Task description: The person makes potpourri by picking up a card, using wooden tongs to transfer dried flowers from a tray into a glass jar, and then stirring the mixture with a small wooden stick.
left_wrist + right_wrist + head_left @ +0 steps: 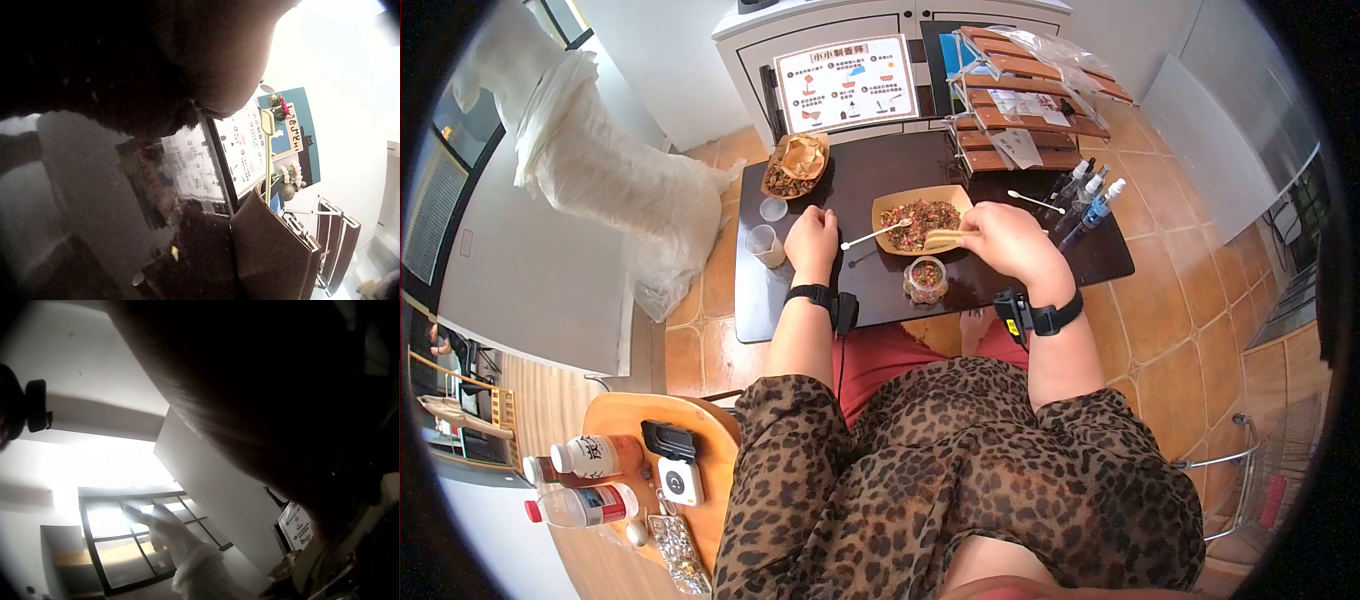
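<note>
My right hand (1005, 240) grips a pair of light wooden tongs (945, 240), whose tips reach into a brown paper tray (884, 212) of mixed dried flowers and herbs (920, 220). A small white spoon (870, 238) lies across that tray's left edge. Left of it, my left hand (811, 238) rests on the dark table with loosely curled fingers and nothing visible in it. Just in front of the tray stands a glass jar (925, 282) with some of the same mix inside. In both wrist views the hands are dark, and the tongs' tips are hidden there.
A second paper tray (820, 150) of dried pieces sits at the back left, near a clear plastic cup (766, 246). Several spray bottles (1090, 208) and another white spoon (1036, 202) lie to the right. Behind are folded wooden slats (1025, 95) and an instruction sign (845, 82).
</note>
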`<state>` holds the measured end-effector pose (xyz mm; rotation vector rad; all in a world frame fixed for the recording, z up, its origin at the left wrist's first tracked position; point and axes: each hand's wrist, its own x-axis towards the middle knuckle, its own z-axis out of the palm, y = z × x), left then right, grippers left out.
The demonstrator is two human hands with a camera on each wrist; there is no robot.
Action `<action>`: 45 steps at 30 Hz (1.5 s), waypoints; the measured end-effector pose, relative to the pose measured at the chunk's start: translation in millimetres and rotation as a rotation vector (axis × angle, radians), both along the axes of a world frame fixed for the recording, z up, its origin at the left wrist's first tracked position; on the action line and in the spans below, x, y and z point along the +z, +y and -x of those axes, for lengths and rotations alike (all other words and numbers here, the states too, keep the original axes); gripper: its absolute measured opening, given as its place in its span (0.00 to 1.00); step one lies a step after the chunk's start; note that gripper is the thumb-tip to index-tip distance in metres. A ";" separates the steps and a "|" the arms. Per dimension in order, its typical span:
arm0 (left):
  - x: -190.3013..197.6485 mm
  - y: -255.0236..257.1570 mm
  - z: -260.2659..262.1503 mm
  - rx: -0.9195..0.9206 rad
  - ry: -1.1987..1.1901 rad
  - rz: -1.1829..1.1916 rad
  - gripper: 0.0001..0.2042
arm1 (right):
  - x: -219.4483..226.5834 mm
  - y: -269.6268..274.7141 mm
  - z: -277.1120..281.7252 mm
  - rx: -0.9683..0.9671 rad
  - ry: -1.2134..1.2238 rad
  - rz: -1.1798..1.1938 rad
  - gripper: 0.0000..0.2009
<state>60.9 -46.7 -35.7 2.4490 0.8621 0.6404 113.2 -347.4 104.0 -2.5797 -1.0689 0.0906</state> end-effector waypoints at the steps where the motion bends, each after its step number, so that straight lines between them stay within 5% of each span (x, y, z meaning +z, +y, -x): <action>1: 0.2 0.0 0.0 0.000 0.002 0.000 0.16 | -6.2 0.3 -3.5 -0.030 -0.057 -0.030 0.09; 12: 3.9 -1.3 0.7 -0.001 0.020 0.007 0.16 | -78.5 11.0 -40.1 -0.188 -0.333 -0.073 0.08; 28: -0.4 -1.9 0.4 0.000 -0.053 -0.037 0.14 | -100.2 21.7 -43.3 -0.214 -0.340 -0.043 0.07; 45: 0.9 0.3 -0.3 -0.005 0.014 -0.001 0.16 | -24.4 -1.7 -28.2 -0.207 0.005 -0.173 0.09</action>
